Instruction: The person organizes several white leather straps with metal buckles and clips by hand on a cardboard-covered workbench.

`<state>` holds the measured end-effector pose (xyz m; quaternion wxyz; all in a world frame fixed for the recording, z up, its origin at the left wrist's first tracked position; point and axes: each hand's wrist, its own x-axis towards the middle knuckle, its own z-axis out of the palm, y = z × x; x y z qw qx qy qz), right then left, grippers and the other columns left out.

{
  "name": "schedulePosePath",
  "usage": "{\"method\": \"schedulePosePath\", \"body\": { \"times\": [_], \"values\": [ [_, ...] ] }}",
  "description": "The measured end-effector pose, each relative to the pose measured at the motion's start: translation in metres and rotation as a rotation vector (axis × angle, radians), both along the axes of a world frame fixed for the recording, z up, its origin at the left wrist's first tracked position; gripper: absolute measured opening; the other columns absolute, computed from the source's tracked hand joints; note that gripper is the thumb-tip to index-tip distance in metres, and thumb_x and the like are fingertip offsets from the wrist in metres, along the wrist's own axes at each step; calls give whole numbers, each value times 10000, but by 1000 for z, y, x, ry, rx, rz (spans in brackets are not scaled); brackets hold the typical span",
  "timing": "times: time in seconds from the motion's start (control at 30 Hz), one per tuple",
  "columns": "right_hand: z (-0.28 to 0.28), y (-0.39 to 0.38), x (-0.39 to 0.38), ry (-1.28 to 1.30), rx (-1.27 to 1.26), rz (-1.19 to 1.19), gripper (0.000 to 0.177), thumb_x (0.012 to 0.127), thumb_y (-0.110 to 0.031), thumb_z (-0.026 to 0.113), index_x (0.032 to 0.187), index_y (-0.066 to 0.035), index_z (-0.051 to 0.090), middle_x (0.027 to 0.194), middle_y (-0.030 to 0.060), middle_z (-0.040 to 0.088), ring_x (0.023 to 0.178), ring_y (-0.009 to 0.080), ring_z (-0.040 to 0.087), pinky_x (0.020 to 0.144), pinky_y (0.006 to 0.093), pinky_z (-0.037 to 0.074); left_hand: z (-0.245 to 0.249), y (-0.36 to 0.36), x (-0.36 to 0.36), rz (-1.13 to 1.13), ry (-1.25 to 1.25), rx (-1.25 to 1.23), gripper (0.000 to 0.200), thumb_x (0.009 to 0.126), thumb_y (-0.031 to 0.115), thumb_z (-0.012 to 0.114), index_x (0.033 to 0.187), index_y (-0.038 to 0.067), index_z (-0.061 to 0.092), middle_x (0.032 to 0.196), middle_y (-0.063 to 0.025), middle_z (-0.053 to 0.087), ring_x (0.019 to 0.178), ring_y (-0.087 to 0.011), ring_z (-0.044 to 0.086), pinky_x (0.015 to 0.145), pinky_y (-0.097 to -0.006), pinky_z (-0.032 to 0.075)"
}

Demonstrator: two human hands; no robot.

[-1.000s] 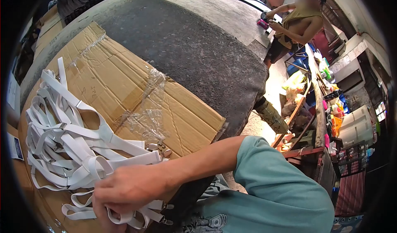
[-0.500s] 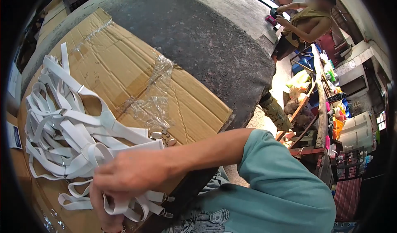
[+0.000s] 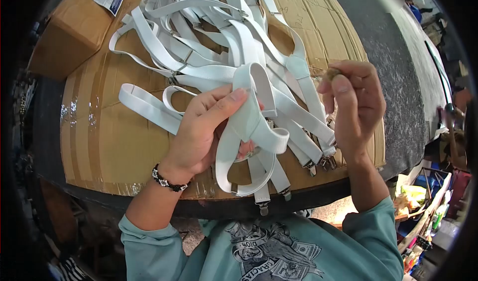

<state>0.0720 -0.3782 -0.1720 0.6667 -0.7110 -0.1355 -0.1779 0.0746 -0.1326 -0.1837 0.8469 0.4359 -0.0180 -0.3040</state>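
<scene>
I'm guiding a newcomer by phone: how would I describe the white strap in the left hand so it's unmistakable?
Find the cardboard on the dark table and the heap of white straps across it. In front of that heap is the left hand, with a bracelet at the wrist. The strap it grips is raised in loops, while its neighbours lie heaped on the cardboard.
</scene>
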Motion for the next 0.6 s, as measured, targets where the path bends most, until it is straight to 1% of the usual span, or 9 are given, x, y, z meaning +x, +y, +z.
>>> {"method": "schedulePosePath", "body": {
  "times": [0.03, 0.07, 0.13, 0.23, 0.27, 0.37, 0.4, 0.47, 0.6],
  "values": [
    [1, -3, 0, -25, -5, -1, 149, 985, -9, 586, 1118, 58, 592, 923, 93, 675, 788, 84, 627, 649, 198, 478, 0, 1, 0, -16, 5, -28, 345, 1061, 301, 540, 1136, -21, 637, 786, -100, 680, 599, -114, 647, 481, -259, 517],
    [2, -4, 1, -50, -8, 0, 148, 987, -14, 585, 1116, 59, 593, 929, 98, 676, 788, 82, 627, 643, 196, 473, 0, -5, -1, 68, 16, 48, 333, 1052, 289, 556, 1177, -14, 615, 710, -51, 631, 456, -100, 549, 402, -242, 443],
    [4, -7, -1, -51, -67, -15, 150, 990, -8, 569, 1116, 71, 583, 940, 118, 677, 787, 93, 628, 656, 204, 479, 7, -6, -1, 110, 63, 61, 344, 1045, 307, 569, 1181, -6, 616, 714, -43, 632, 452, -87, 540, 403, -225, 441],
    [-2, -2, -4, -191, -123, 17, 150, 991, 3, 550, 1118, 80, 574, 939, 131, 679, 785, 109, 624, 663, 210, 485, 7, -8, -3, 180, 103, 89, 353, 1040, 313, 580, 1220, 13, 623, 677, -22, 612, 449, -60, 525, 400, -206, 428],
    [-3, 4, -7, -201, -74, 83, 169, 964, 28, 566, 1121, 91, 567, 932, 144, 678, 775, 126, 618, 662, 224, 487, 9, -9, -4, 187, 114, 100, 356, 1041, 312, 577, 1233, 16, 624, 667, -18, 606, 448, -58, 522, 400, -206, 427],
    [-3, 10, -16, -255, -242, 217, 207, 921, 57, 601, 1123, 98, 573, 924, 148, 671, 764, 129, 602, 643, 239, 478, 12, -9, -5, 191, 126, 128, 364, 1047, 305, 558, 1272, 28, 623, 651, -14, 599, 443, -53, 510, 403, -205, 424],
    [-5, 11, -21, -217, -271, 230, 252, 874, 72, 651, 1118, 92, 592, 899, 135, 666, 716, 128, 581, 607, 251, 465, 12, -9, -5, 188, 125, 136, 366, 1050, 302, 551, 1286, 32, 623, 649, -14, 599, 442, -51, 505, 404, -204, 423],
    [-12, 17, -20, -289, -276, 265, 261, 858, 71, 670, 1111, 82, 606, 874, 120, 664, 684, 128, 570, 581, 251, 454, 12, -9, -5, 191, 141, 124, 374, 1054, 295, 537, 1313, 35, 610, 645, -12, 595, 437, -52, 494, 404, -205, 420],
    [-12, 19, -20, -361, -343, 271, 293, 821, 66, 700, 1104, 60, 622, 826, 110, 672, 622, 140, 593, 530, 268, 488, 14, -9, -5, 190, 168, 109, 386, 1060, 277, 521, 1354, 34, 582, 639, -10, 583, 431, -52, 479, 401, -205, 414]
  ]
}}
